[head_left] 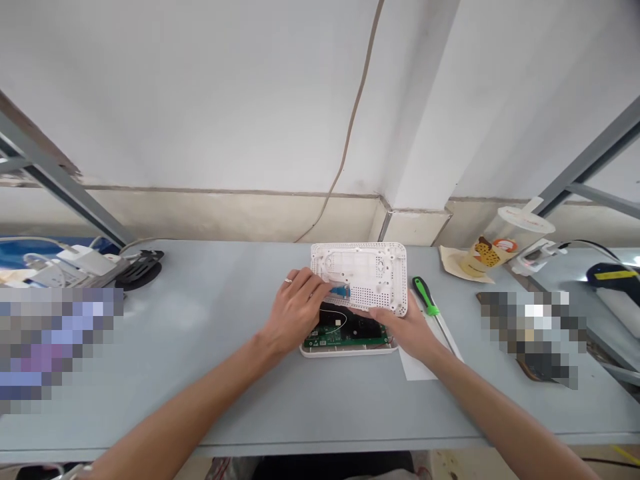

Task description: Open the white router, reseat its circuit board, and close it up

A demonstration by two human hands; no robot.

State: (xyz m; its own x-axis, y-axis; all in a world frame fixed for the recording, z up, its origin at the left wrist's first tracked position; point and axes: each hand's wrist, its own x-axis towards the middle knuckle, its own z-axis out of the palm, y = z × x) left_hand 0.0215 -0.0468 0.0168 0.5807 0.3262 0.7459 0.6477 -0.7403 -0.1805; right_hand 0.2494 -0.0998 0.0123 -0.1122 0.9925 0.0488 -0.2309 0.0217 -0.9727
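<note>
Two hands on the white vented plastic cover (370,263), which we see off its base: L hand (295,310) at its left edge, fingers closed on a small blue part (340,291); green PCB (345,340) lying exposed in white base (350,353) just below it; R hand (403,327) gripping its right edge; green-handled screwdriver (425,297) idle just right of it

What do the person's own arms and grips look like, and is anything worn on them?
The left arm and right arm are bare, with no sleeves or gloves in view. The left grip wears a thin silver-coloured ring on one finger. The right grip shows no ring.
</note>
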